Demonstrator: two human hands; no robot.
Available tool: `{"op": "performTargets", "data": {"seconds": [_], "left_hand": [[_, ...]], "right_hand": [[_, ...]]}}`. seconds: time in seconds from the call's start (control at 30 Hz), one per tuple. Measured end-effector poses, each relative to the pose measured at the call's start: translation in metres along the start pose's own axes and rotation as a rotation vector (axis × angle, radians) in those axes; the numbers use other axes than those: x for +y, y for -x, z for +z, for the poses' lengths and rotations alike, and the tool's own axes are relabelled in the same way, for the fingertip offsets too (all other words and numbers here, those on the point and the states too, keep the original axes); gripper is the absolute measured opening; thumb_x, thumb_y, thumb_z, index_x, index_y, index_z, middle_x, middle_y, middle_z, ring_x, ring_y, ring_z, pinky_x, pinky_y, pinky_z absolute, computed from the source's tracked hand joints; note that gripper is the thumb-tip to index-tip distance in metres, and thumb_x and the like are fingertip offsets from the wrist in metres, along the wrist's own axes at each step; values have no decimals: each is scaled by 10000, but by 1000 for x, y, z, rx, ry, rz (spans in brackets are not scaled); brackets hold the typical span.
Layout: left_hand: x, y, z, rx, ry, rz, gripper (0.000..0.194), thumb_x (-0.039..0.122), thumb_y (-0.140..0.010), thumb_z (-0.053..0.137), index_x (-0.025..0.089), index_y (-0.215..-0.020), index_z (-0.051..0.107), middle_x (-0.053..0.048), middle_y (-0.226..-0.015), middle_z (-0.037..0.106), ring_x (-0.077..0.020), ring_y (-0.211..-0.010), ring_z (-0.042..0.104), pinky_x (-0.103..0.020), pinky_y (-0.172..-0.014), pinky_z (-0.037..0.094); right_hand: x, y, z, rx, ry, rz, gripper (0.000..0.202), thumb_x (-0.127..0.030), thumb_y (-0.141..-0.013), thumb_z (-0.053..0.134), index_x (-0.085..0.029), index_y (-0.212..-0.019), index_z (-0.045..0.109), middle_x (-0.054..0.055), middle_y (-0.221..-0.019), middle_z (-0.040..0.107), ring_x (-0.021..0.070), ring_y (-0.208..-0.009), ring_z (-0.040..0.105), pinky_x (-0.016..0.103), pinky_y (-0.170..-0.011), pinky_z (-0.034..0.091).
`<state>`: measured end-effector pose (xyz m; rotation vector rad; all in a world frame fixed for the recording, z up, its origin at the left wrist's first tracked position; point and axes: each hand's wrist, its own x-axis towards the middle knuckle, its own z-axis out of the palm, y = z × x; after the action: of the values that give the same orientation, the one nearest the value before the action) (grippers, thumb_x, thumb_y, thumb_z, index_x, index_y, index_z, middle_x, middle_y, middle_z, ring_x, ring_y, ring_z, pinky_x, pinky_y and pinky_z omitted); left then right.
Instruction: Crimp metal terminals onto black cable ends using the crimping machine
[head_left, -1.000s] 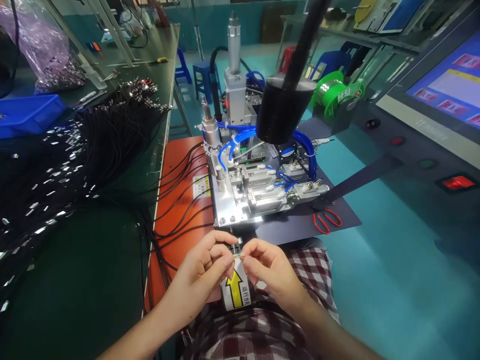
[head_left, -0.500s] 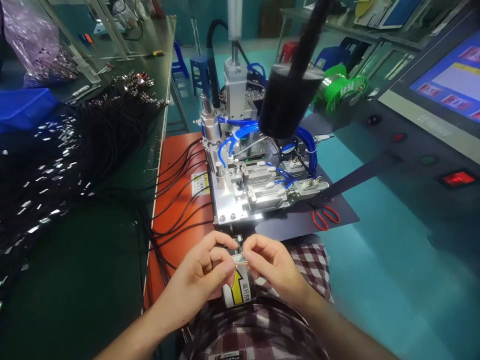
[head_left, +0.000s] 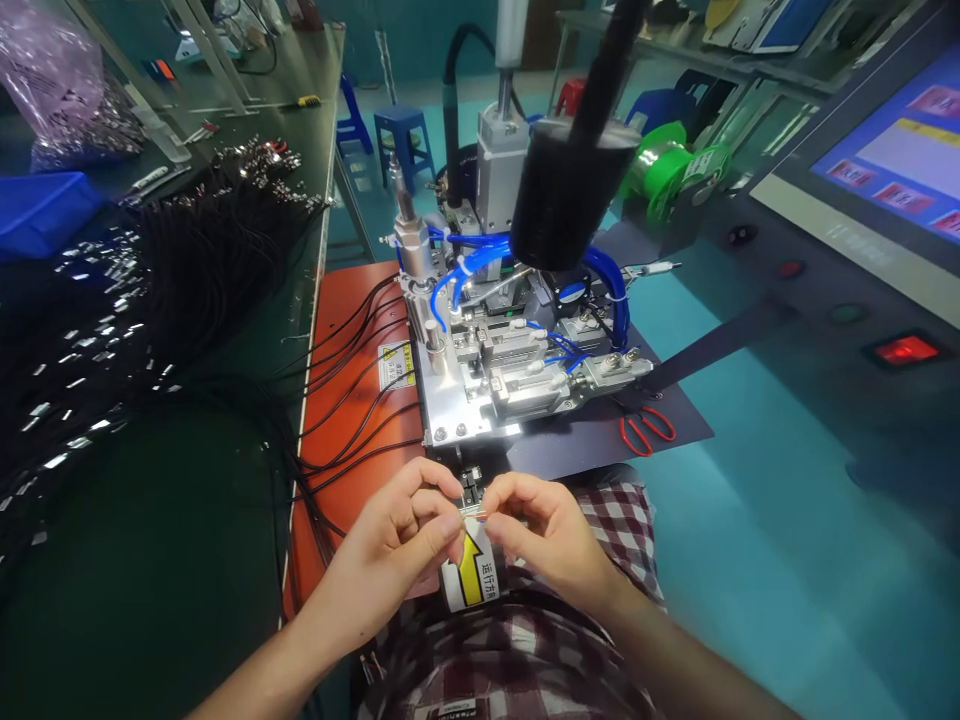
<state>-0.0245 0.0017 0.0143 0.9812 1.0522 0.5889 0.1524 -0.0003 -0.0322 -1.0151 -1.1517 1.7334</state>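
Thin coloured wires [head_left: 474, 514] stretch between my two hands, just in front of the machine [head_left: 525, 375]. My left hand [head_left: 412, 525] pinches their left end between thumb and fingers. From the other side my right hand [head_left: 544, 525] pinches the right end with thumb and forefinger. Right behind the fingertips is a small dark fixture [head_left: 471, 480] at the machine's front. Below the wires lies a white label with a yellow arrow [head_left: 470, 578]. What the wires join to is hidden by my fingers.
Black cables [head_left: 352, 460] cross the orange board [head_left: 330, 400] on the left. Dark cable bundles [head_left: 217, 250] and a blue bin [head_left: 45, 212] lie on the green table. Red-handled scissors [head_left: 646, 432] rest right of the machine. A control panel [head_left: 840, 250] stands at the right.
The view has shifted slightly, so the machine's upright parts appear in different places. Both hands still pinch the wires, with their fingertips in nearly the same place.
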Motion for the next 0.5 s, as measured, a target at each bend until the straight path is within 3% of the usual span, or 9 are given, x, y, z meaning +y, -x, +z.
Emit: {"op": "performTargets", "data": {"seconds": [0.3, 0.5], "left_hand": [[2, -1, -1, -6, -21, -20, 194, 366, -862, 529, 203, -933, 452, 44, -611, 527, -57, -499, 361, -172, -465, 267], [4, 0, 2, 33, -71, -165, 242, 383, -798, 600, 158, -871, 550, 30, -618, 526, -50, -485, 347, -167, -442, 272]], "right_hand": [[-4, -4, 7, -52, 133, -67, 111, -232, -861, 524, -172, -766, 523, -36, -654, 464, 82, -552, 407, 210, -525, 354], [-17, -13, -7, -195, 454, -315, 106, -152, -885, 433, -173, -802, 495, -2, -737, 486, 121, -677, 446, 252, -635, 369]]}}
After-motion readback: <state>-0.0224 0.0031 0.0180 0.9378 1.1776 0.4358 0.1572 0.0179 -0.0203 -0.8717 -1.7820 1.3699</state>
